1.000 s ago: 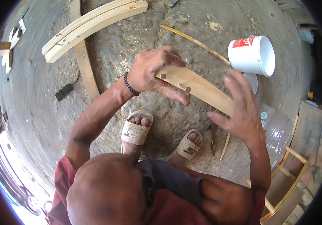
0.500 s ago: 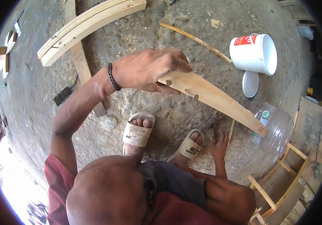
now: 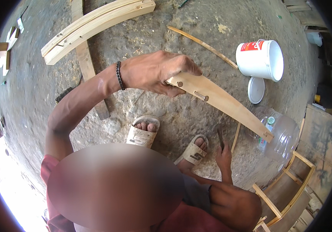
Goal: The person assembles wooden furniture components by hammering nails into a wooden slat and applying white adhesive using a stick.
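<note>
My left hand (image 3: 160, 73), with a dark braided band at the wrist, grips the wide end of a tapered pale wooden piece (image 3: 224, 101). Nails stand partly out of its face near my fingers, and another mark shows near the narrow end. That narrow end reaches over a clear plastic bottle (image 3: 280, 135) to the right. Low on the right, my right hand (image 3: 224, 156) is closed around a slender dark tool (image 3: 220, 138); its exact kind is unclear. Beside that hand lies a thin wooden strip (image 3: 236, 136).
A curved wooden beam (image 3: 100, 29) with nails rests across a plank (image 3: 84, 62) at the upper left. To the right lie a white bucket (image 3: 253, 60), its lid (image 3: 256, 90) and a wooden frame (image 3: 307, 166). A curved strip (image 3: 200, 45) is on the rough floor. My sandalled feet are below.
My right hand, spread at the floor before, has closed on the dark tool, which now points up from it. The wooden piece in my left hand has shifted only slightly.
</note>
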A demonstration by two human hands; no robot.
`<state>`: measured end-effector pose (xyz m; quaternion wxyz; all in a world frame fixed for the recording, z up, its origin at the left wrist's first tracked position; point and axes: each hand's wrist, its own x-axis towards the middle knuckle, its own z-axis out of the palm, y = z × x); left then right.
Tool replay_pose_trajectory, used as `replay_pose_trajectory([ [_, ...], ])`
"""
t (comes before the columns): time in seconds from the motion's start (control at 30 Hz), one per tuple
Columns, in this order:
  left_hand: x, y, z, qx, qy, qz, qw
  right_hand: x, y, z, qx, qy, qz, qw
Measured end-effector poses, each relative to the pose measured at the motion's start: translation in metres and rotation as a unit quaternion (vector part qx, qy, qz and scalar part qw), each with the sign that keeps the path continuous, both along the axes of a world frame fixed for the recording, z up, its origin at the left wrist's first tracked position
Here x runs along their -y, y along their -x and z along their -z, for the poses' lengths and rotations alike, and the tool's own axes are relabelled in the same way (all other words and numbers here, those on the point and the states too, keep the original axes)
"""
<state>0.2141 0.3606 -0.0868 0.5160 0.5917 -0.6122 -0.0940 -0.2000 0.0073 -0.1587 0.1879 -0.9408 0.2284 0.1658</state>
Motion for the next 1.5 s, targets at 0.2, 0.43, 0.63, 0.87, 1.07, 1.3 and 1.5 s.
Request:
replay_pose_trajectory([
  [0.2,0.003,0.0,0.005,-0.016,0.017,0.006,1.0,-0.027,-0.043,-0.09,-0.082,-0.196,-0.013,0.977],
  [0.43,-0.001,-0.001,0.003,0.027,0.006,-0.012,1.0,-0.057,-0.123,-0.186,-0.063,-0.312,-0.143,0.937],
  [0.63,-0.005,-0.007,-0.005,0.066,-0.052,-0.005,0.996,-0.092,-0.173,-0.219,0.138,-0.28,-0.289,0.905],
  [0.87,-0.009,-0.008,-0.002,0.083,-0.027,0.019,0.996,-0.116,-0.208,-0.218,0.229,-0.171,-0.319,0.904],
  [1.07,-0.003,-0.005,-0.001,0.047,-0.005,0.01,0.999,-0.123,-0.217,-0.209,0.275,-0.145,-0.28,0.908],
  [1.3,-0.006,0.001,-0.003,0.006,-0.005,0.01,1.0,-0.117,-0.242,-0.208,0.19,-0.102,-0.07,0.974],
  [1.5,-0.006,0.006,-0.005,-0.006,0.006,0.004,1.0,-0.1,-0.247,-0.178,0.18,-0.159,-0.062,0.969],
])
